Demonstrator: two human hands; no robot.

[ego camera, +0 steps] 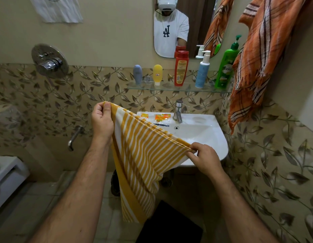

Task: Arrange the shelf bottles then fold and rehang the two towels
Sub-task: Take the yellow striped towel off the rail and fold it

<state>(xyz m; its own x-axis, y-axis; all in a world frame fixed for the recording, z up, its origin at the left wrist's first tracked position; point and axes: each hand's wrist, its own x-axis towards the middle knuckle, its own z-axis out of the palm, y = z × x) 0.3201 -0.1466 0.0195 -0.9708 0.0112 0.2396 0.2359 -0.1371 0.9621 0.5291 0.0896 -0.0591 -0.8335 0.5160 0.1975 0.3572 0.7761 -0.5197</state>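
Yellow-white striped towel [143, 155]: folded in layers, held over sink [213, 137], lower part hanging. Left hand [102, 120] fingers pinch upper corner; right hand [206, 158] fingers pinch opposite corner. Orange plaid towel [262, 64]: one, hanging at right wall. Glass shelf [169, 87]: five bottles upright – grey, yellow, red, blue-white pump, green pump.

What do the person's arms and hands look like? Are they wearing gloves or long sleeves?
No gloves and no long sleeves. Both forearms are bare right down to the bottom of the picture, with hair on them. The left hand and right hand are bare too: no rings, watch or bracelets show. In the mirror you can see a white short-sleeved T-shirt with dark letters on the chest.
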